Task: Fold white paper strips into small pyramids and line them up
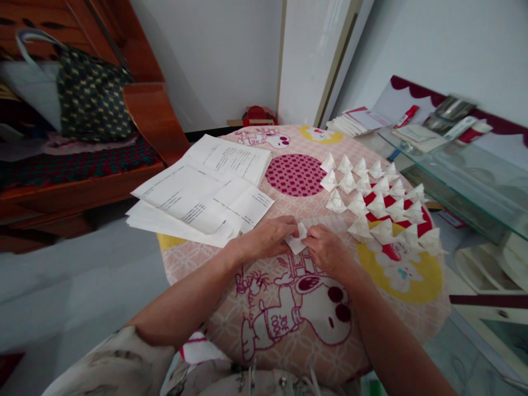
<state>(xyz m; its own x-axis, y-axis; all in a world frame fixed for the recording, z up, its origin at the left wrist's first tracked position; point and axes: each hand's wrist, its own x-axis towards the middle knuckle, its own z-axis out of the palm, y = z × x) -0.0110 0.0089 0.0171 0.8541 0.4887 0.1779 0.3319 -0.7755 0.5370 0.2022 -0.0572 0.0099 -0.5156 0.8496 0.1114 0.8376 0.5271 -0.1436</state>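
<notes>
A small folded piece of white paper (297, 243) lies between my two hands, low over the patterned tablecloth. My left hand (272, 235) pinches its left edge, fingers closed. On the other side my right hand (328, 247) grips the paper's right edge, its fingers curled. Just beyond the hands, to the right, several folded paper pieces (377, 204) with pointed tops stand in rows. To the left is a spread stack of printed paper sheets (198, 190), its top sheet creased.
A round table (289, 206) with a pink cartoon cloth fills the middle. A glass shelf (466, 170) with cups and a red tube borders it on the right. On the left stands a wooden bench (150, 118) bearing a dark patterned bag (93, 93).
</notes>
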